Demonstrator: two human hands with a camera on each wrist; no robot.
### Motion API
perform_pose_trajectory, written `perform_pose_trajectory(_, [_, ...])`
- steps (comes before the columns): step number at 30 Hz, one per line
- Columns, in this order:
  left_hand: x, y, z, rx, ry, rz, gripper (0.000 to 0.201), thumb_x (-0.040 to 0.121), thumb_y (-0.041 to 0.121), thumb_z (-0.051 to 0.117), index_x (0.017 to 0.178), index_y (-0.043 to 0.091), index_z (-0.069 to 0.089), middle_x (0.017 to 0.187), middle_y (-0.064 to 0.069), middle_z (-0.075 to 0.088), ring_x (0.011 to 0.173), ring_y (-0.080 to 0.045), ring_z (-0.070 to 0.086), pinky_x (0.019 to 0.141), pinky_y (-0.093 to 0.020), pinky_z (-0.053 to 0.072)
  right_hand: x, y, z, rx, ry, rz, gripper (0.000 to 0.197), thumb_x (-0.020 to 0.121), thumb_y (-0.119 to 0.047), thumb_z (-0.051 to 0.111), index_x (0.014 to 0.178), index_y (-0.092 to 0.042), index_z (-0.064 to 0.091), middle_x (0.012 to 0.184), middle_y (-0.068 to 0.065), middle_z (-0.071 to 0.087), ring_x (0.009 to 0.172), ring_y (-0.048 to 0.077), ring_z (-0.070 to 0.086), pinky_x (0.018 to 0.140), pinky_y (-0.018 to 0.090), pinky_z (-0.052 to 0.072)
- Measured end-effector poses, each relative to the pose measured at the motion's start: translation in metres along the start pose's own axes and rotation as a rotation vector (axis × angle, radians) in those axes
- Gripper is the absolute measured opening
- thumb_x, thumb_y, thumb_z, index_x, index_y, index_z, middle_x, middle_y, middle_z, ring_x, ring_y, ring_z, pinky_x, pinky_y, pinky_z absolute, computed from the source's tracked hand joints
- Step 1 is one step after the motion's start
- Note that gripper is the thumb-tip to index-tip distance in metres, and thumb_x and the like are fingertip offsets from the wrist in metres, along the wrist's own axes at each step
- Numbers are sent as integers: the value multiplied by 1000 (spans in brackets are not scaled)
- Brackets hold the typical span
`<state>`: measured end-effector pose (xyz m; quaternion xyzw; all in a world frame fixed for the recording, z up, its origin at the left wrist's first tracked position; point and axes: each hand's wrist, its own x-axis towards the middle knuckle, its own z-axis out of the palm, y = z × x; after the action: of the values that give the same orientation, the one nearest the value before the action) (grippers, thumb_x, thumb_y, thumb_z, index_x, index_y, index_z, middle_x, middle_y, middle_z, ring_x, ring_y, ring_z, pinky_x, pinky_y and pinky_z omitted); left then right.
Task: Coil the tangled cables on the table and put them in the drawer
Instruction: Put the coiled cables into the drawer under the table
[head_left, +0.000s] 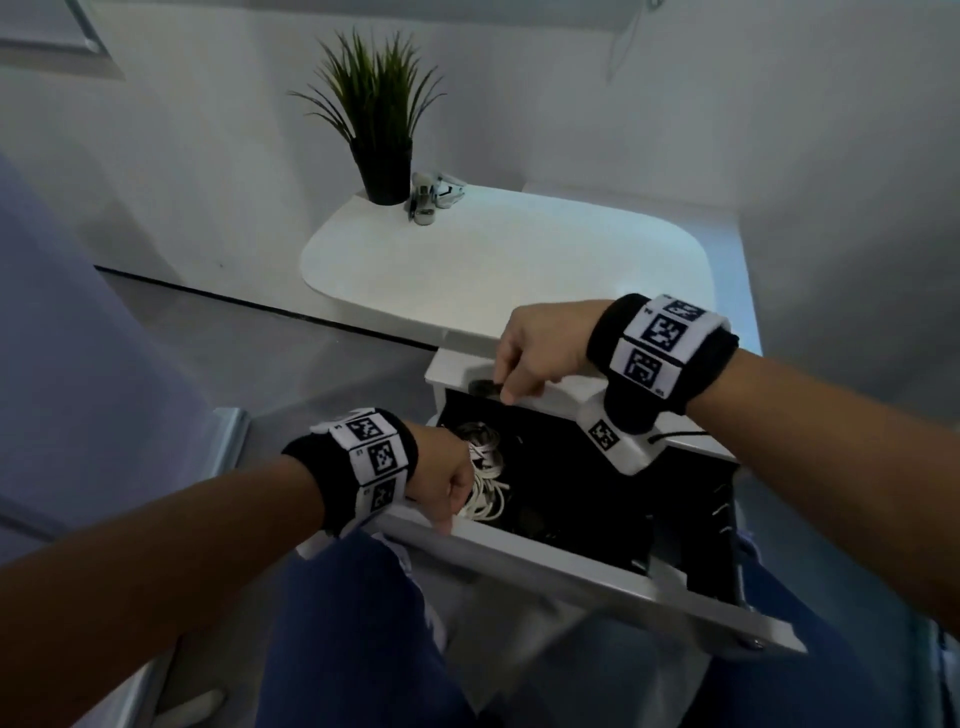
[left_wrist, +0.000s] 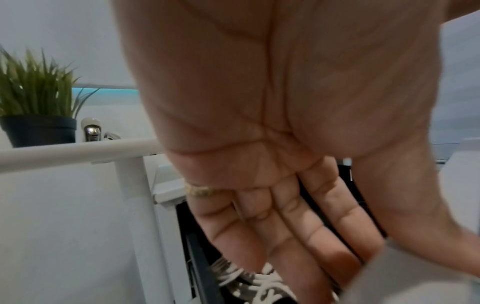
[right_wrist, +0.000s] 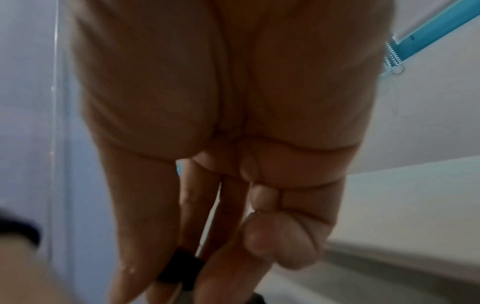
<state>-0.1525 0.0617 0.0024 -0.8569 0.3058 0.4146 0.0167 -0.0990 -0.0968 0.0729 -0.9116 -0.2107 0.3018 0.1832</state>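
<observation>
The white drawer (head_left: 571, 574) stands pulled out, its inside dark. A bundle of coiled white cables (head_left: 485, 499) (left_wrist: 259, 283) lies at its left end. My left hand (head_left: 451, 519) (left_wrist: 337, 257) holds the left end of the drawer front, fingers inside by the white cables and thumb outside. My right hand (head_left: 506, 391) (right_wrist: 166, 288) is at the drawer's far edge under the table (head_left: 493, 260). Its thumb and forefinger pinch the end of a black cable (head_left: 483, 387) (right_wrist: 179, 265), with the outer fingers curled. The rest of that cable is hidden.
A potted plant (head_left: 379, 130) (left_wrist: 36, 102) and a small shiny object (head_left: 426, 202) stand at the table's back left. My legs in blue trousers (head_left: 353, 623) are right below the drawer front. Walls close in on the left, back and right.
</observation>
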Motion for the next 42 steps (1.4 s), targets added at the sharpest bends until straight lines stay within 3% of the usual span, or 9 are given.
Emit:
perform_pose_trajectory(7, [12,29,5,97,83,0,30,75,33,75,94,10,71,98,-7,70,79,-14,54,73,-25,45,-18,55,64,-141,-163,162,13,74,-10,76,86,-7,72,35,-10,54,39,8,54,59,26,52])
perform_pose_trajectory(12, [14,29,4,80,76,-13,28,72,30,77,89,9,71,81,-2,64,76,-15,56,81,-33,53,-4,61,94,-328,-200,31,24,75,-13,72,96,-5,74,95,8,73,77,20,58,77,26,47])
perform_pose_trajectory(18, [16,24,2,61,87,-9,28,72,31,76,90,10,71,81,1,62,76,-13,54,76,-27,48,2,67,98,-299,-210,21,22,82,-12,63,101,-9,72,88,7,71,80,26,62,72,24,47])
perform_pose_trajectory(24, [18,23,-6,102,165,-9,26,69,34,78,77,18,59,82,3,58,79,-16,53,71,-30,45,-18,68,60,-205,161,37,20,85,-17,54,84,-10,72,75,8,70,75,23,65,75,30,52])
perform_pose_trajectory(27, [19,16,-5,175,370,-14,55,62,43,80,105,23,52,112,2,50,104,-18,47,87,-35,44,-26,72,52,-251,333,63,31,93,-31,49,95,-7,69,98,12,67,95,28,60,76,30,44])
perform_pose_trajectory(30, [20,12,-4,271,475,-73,102,60,47,80,142,20,26,146,0,28,132,-21,29,109,-39,31,-35,73,52,-314,204,141,49,96,-47,41,111,-6,62,116,15,62,108,31,56,87,34,43])
perform_pose_trajectory(35, [25,4,-8,388,411,-307,120,64,47,79,148,11,1,156,-10,6,144,-25,13,116,-41,17,-38,78,59,-341,62,266,82,81,-70,47,125,-1,52,128,15,55,115,31,54,97,40,44])
perform_pose_trajectory(39, [33,0,-22,303,375,-345,103,66,41,80,142,6,21,145,-15,31,130,-30,39,106,-38,37,-31,81,59,-304,41,319,108,59,-71,71,135,-1,40,138,13,45,122,31,50,99,42,45])
perform_pose_trajectory(42, [33,2,-35,302,400,-338,61,71,38,76,118,10,48,120,-10,54,107,-27,55,87,-35,46,-29,81,63,-380,84,303,87,60,-55,80,126,-5,49,126,12,53,110,29,57,91,40,51])
